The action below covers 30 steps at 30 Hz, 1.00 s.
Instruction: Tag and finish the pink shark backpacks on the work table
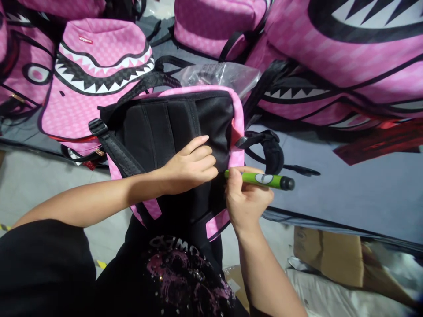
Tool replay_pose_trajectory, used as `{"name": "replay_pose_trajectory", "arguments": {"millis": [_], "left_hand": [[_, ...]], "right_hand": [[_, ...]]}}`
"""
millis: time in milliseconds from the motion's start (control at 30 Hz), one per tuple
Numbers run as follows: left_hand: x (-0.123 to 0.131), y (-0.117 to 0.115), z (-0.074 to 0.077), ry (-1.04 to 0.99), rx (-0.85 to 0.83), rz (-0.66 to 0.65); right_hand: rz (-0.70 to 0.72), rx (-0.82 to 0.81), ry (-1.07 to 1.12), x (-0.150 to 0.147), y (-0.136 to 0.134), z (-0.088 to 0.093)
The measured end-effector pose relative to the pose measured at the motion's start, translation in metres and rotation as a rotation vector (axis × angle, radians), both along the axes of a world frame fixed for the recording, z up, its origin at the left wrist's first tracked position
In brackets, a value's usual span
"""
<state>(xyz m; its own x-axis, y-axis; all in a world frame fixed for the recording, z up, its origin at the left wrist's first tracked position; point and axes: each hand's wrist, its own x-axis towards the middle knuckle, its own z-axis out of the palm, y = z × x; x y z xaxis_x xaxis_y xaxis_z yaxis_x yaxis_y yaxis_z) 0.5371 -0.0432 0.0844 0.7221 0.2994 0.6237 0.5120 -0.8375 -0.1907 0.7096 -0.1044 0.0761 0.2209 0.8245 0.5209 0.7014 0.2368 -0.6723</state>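
A pink backpack (165, 127) lies on my lap with its black padded back panel facing up and its pink edge at the right. My left hand (190, 165) rests on the black panel, fingers curled and pressed against the fabric. My right hand (244, 200) grips a green marker-like tool (264, 179) with a black cap, its tip hidden under my left fingers at the panel's right side. A black strap (115, 147) runs down the bag's left edge.
Several pink shark-mouth backpacks (99, 61) are piled behind and to the right (346, 57) on a grey surface (346, 193). A clear plastic bag (221, 75) lies behind the held bag. A loose black strap (271, 149) lies right. Cardboard (330, 255) sits lower right.
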Motion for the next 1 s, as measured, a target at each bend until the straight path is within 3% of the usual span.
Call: {"name": "replay_pose_trajectory", "arguments": {"millis": [633,1000], "left_hand": [[0.0002,-0.0003,0.0003,0.03,-0.059,0.015],[0.0007,-0.0002,0.0031,0.02,-0.056,0.016]], "right_hand": [[-0.051,-0.103,0.089,0.0034,-0.0016,-0.0024],[-0.021,-0.149,0.141,-0.0002,-0.0014,0.0049]]}}
